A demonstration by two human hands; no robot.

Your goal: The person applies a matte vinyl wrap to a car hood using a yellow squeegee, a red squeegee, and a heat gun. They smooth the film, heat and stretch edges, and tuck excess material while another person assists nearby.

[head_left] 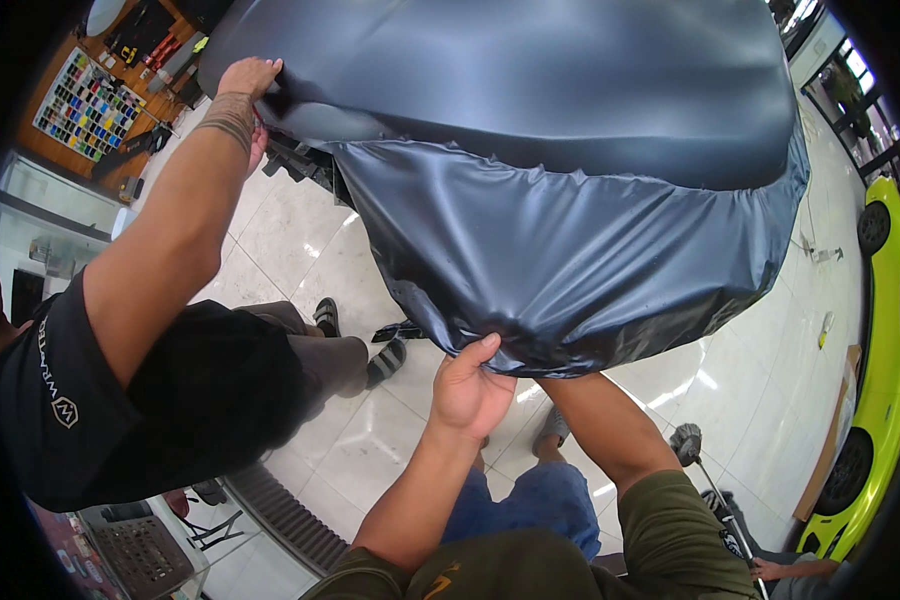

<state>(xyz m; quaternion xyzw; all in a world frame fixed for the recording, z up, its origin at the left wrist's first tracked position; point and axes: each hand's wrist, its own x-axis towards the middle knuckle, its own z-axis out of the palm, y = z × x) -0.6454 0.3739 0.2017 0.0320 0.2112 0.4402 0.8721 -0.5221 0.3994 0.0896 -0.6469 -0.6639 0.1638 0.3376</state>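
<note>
Satin dark blue-grey vinyl wrap film [570, 250] hangs in creases over the front of a car hood [530, 70] of the same colour. Its loose lower edge is gathered in my left hand [475, 392], thumb on top and the other fingers curled underneath, hidden. My right forearm [610, 420] reaches up beneath the film on the right. The film covers my right hand, so its fingers do not show. At the hood's left corner, a co-worker's hand [250, 76] rests on the edge, with their other hand [257, 145] partly visible just below.
The co-worker, in a black shirt [100, 390], stands close on my left. A bright yellow-green car [875, 380] is along the right, with a long-handled tool [686, 440] nearer me. Pale tiles [370, 440] cover the floor. A colour swatch board [88, 105] hangs back left.
</note>
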